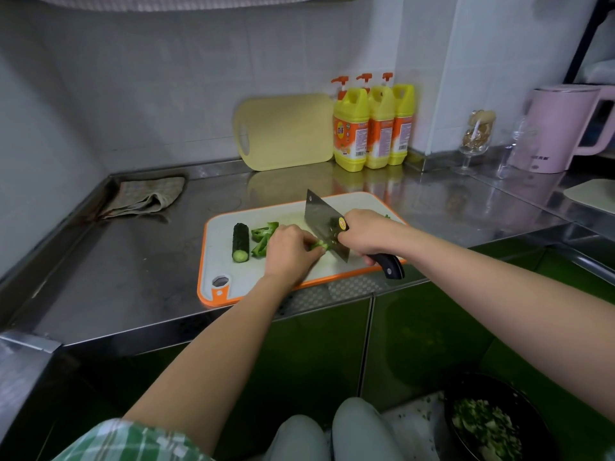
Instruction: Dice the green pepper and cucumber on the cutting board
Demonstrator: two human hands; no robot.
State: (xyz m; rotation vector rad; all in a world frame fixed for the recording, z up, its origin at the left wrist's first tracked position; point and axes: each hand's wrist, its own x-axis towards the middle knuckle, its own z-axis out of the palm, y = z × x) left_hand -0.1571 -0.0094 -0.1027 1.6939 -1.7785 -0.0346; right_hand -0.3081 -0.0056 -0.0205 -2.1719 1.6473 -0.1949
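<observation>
Two bare hands work over a white plastic cutting board with an orange rim (233, 281), which lies at the near edge of a shiny steel desk (133, 261). The left hand (291, 251) has its fingers curled down onto a small bright green piece (318, 245), pinning it to the board; whether it is pepper or cucumber I cannot tell. The right hand (366, 232) is clamped round the black handle of a broad steel cleaver (321, 216), whose blade stands just right of the left fingertips, against that piece. Left of the left hand lie loose bright green pepper strips (263, 237), and further left a short dark green cucumber stub (240, 241), its cut end toward the near side. Against the far wall lean a pale yellow board (286, 131) and three yellow detergent bottles (372, 128). A black bowl (492, 385) of diced greens sits low at near right.
</observation>
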